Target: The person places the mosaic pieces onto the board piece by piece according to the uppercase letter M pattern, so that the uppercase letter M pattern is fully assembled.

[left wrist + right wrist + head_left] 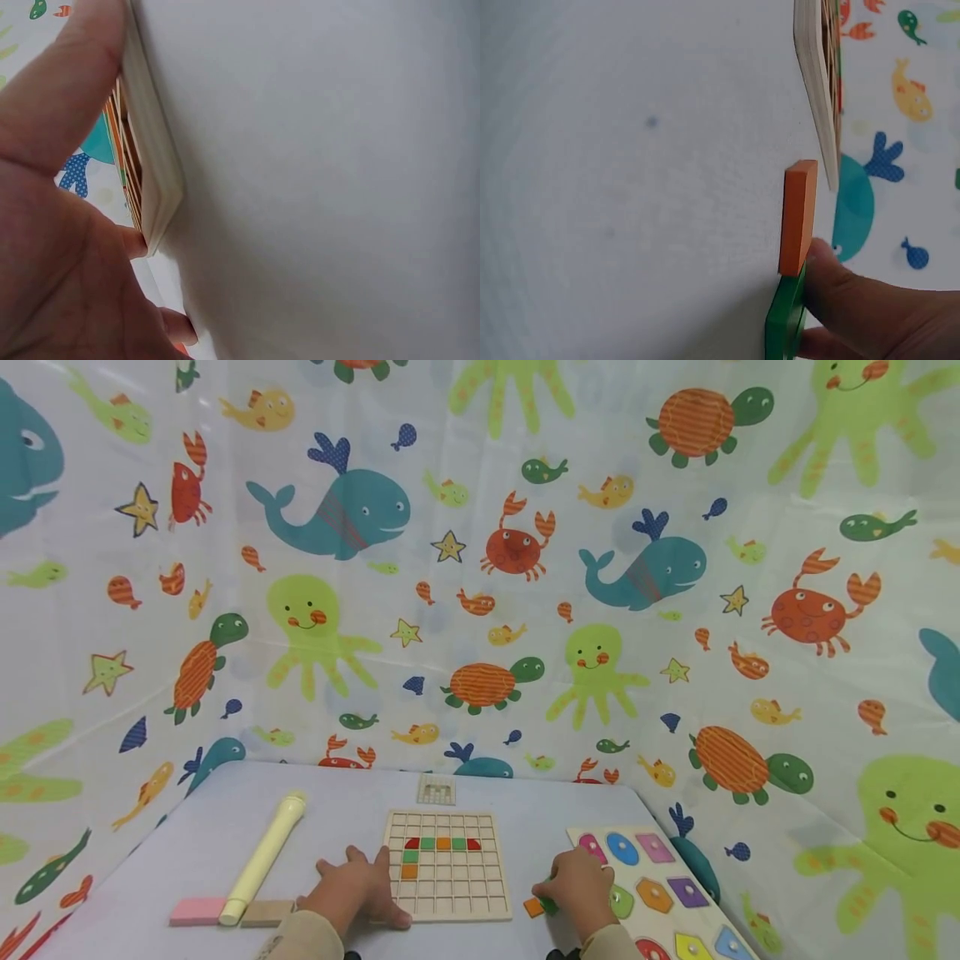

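At the bottom of the frame the right hand [581, 883] pinches a green piece [786, 322], which touches an orange piece [798, 217] on the table [187, 843]. The left hand [352, 889] lies flat with straight fingers on the left edge of the grid board [447, 865], lower middle. A shape puzzle [660, 893] lies at the lower right.

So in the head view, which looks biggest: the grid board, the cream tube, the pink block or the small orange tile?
1. Grid board, clearly the largest.
2. Cream tube, long but thin.
3. Pink block.
4. Orange tile, smallest, partly hidden by the right hand.
All lie at a similar distance on the table, so the order seems safe.
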Demonstrator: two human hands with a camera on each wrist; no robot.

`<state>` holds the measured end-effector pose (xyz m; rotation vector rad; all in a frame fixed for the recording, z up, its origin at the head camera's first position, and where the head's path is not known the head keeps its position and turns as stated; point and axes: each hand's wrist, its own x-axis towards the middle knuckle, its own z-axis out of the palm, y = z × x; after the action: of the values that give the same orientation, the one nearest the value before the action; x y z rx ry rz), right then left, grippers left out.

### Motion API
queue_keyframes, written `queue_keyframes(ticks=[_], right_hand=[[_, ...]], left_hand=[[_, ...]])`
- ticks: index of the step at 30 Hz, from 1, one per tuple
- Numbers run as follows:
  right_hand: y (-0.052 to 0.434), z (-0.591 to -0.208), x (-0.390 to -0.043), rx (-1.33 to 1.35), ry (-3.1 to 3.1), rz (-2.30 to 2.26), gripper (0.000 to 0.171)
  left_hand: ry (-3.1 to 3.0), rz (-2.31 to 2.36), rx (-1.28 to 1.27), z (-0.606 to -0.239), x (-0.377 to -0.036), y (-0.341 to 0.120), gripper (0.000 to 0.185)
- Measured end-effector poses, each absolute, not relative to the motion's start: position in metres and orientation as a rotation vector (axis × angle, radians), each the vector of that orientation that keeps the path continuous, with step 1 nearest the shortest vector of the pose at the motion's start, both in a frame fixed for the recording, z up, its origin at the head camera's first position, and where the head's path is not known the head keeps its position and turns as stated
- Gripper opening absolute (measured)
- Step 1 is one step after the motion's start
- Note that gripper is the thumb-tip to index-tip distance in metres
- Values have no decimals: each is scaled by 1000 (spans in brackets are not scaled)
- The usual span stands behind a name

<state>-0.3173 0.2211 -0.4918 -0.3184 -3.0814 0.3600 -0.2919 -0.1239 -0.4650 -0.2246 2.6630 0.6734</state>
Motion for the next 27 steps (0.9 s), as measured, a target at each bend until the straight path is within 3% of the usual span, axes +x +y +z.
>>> queue_keyframes(ticks=[11,27], right_hand=[[213,-489,-319,-259,-3077,371,30],[170,-480,-322,-128,-2966,293,44]], left_hand=[[2689,657,-225,-472,-294,-125,128],[2697,656,-212,-472,-294,-125,130]])
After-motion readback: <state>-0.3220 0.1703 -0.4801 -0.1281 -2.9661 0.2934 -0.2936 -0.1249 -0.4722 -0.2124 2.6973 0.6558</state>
